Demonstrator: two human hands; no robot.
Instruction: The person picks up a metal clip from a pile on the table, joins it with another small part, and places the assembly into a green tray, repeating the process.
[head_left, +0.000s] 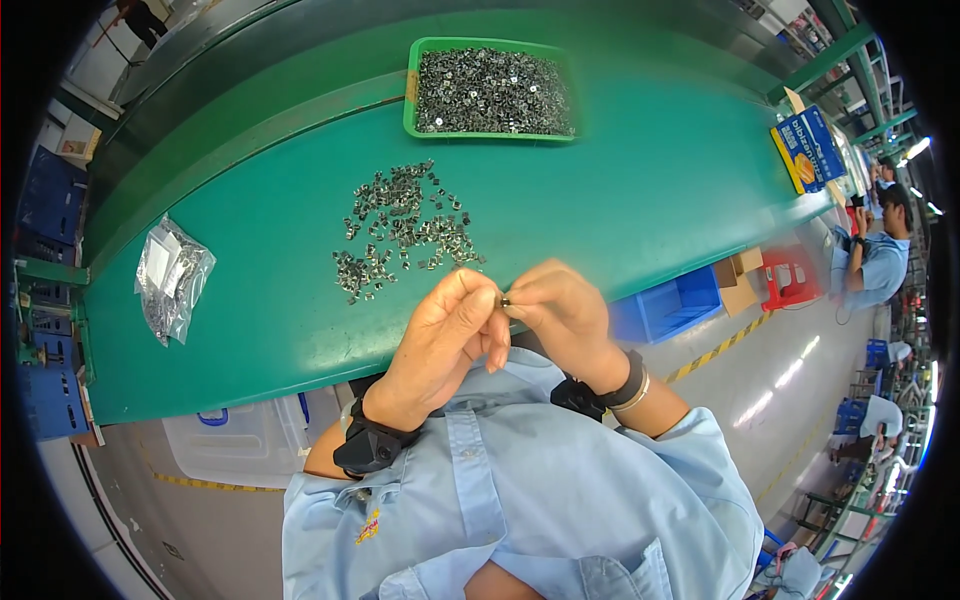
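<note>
My left hand [452,335] and my right hand [568,318] meet in front of my chest, at the near edge of the green table [640,210]. Pinched between their fingertips is a small dark metal part [505,300], mostly covered by the fingers, so its exact shape does not show. Thumb and forefinger are pressed together on each hand. Just beyond my left hand lies a loose scatter of small shiny metal parts [405,230]. Farther back, a green tray [490,135] is heaped with many similar metal pieces.
A clear plastic bag [172,280] of parts lies at the table's left. A blue and yellow box [806,150] stands at the far right. Below the table edge are a blue bin [670,308], a red container [790,278] and a clear lidded box [235,440]. Other people sit farther right.
</note>
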